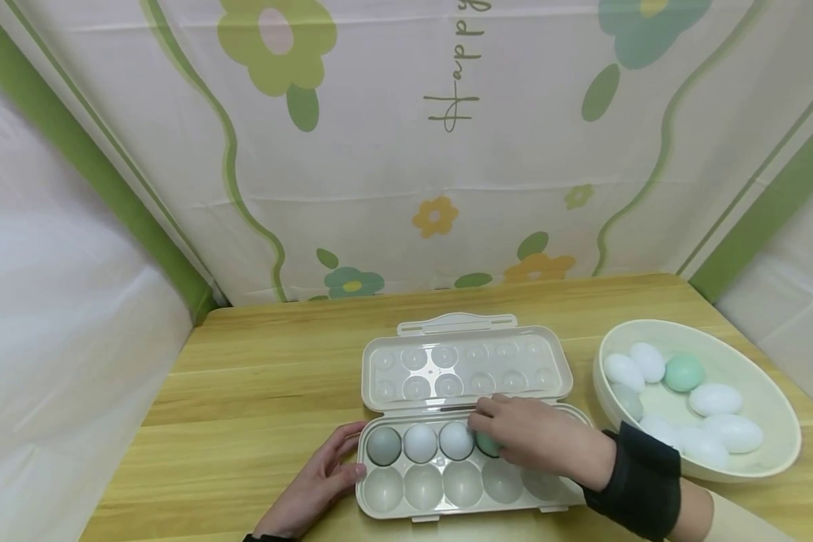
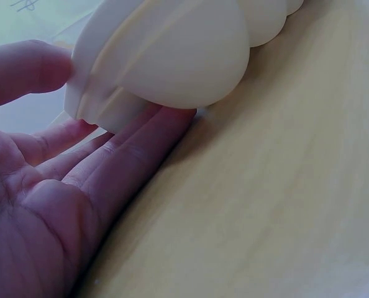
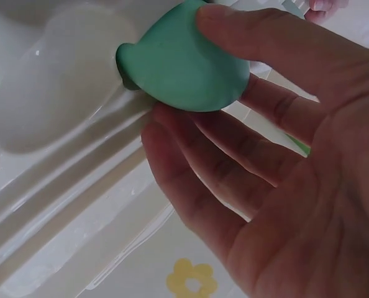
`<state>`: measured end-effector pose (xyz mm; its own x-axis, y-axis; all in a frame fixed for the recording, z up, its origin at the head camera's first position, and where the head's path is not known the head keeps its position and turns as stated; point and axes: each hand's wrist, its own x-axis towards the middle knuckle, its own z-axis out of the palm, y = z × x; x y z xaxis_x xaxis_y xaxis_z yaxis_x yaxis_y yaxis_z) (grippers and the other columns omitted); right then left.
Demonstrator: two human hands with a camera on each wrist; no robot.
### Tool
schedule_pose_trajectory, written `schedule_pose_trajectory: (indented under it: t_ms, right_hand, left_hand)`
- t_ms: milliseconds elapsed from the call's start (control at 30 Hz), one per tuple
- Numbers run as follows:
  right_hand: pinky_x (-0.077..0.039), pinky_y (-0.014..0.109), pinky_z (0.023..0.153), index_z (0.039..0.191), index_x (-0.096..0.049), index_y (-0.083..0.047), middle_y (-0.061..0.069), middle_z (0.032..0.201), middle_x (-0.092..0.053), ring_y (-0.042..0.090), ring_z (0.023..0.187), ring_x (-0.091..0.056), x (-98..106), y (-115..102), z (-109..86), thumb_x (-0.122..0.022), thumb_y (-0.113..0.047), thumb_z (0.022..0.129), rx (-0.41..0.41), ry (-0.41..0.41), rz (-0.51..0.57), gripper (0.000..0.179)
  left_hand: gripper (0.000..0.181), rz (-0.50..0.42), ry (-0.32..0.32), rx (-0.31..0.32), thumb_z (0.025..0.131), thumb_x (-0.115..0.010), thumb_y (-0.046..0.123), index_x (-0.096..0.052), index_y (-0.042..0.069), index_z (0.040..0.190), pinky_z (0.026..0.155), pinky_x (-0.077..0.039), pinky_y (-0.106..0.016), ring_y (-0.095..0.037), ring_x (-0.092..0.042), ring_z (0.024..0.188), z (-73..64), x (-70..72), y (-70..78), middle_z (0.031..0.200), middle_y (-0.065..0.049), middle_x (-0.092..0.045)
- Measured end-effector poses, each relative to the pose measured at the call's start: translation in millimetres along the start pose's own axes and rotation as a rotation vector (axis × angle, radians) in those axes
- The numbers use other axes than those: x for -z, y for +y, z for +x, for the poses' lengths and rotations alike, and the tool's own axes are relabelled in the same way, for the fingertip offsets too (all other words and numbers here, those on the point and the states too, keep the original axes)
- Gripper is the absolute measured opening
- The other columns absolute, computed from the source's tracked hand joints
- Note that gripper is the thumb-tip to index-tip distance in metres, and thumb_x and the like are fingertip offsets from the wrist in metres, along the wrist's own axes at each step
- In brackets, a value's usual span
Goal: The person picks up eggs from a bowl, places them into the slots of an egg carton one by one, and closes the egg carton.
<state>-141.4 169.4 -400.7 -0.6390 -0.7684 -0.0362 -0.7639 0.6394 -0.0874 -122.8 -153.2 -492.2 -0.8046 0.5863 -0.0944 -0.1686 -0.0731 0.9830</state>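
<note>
A cream plastic egg carton (image 1: 462, 485) lies open on the table. In its back row sit a grey-green egg (image 1: 383, 446) at the left end and two white eggs (image 1: 420, 443) beside it. My right hand (image 1: 538, 433) pinches a green egg (image 3: 191, 68) between thumb and fingers at the fourth back cup, its lower end at the cup's opening. My left hand (image 1: 318, 478) holds the carton's left end, thumb at the rim and fingers (image 2: 135, 146) stretched beneath it. The front row's visible cups hold nothing; the right end is partly hidden by my right wrist.
The carton's clear-topped lid (image 1: 464, 384) lies folded back behind it. To the right stands a large cream bowl (image 1: 775, 403) with several white eggs (image 1: 733, 433), a green egg (image 1: 684, 373) and a pale grey-green one. A flowered cloth (image 1: 366, 173) hangs behind the wooden table (image 1: 257, 369).
</note>
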Motion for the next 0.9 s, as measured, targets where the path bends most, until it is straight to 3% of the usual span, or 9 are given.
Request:
schedule_pose_trajectory:
  t_ms: [300,633,900]
  right_hand:
    - [-0.046,0.025,0.058,0.096,-0.058,-0.014,-0.002,0.089,-0.055,0.012,0.071,-0.048,0.8,-1.2,-3.8,-0.071,-0.005,0.069,0.016,0.055,-0.063,0.031]
    - [-0.051,0.031,0.063,0.112,-0.057,-0.013,0.002,0.1,-0.059,0.018,0.083,-0.057,12.1,0.7,-11.8,-0.069,-0.003,0.066,-0.028,0.038,-0.087,0.049]
    - [-0.051,0.035,0.066,0.118,-0.054,-0.016,0.003,0.103,-0.059,0.021,0.086,-0.058,27.2,12.1,-25.3,-0.073,-0.01,0.068,-0.071,0.039,-0.091,0.054]
  left_hand:
    - [0.052,0.005,0.003,0.006,0.094,-0.046,0.005,-0.022,0.006,0.141,0.089,-0.049,-0.035,-0.025,-0.05,0.116,-0.3,-0.7,1.0,0.146,-0.03,-0.019]
    - [0.053,-0.003,-0.007,-0.009,0.094,-0.045,0.003,-0.021,0.004,0.141,0.089,-0.049,-0.035,-0.024,-0.05,0.116,-0.2,-0.4,-0.5,0.146,-0.031,-0.018]
    - [0.052,-0.003,-0.023,-0.044,0.094,-0.045,0.002,-0.02,0.001,0.14,0.088,-0.05,-0.035,-0.025,-0.051,0.115,0.1,-0.7,-1.1,0.144,-0.034,-0.018]
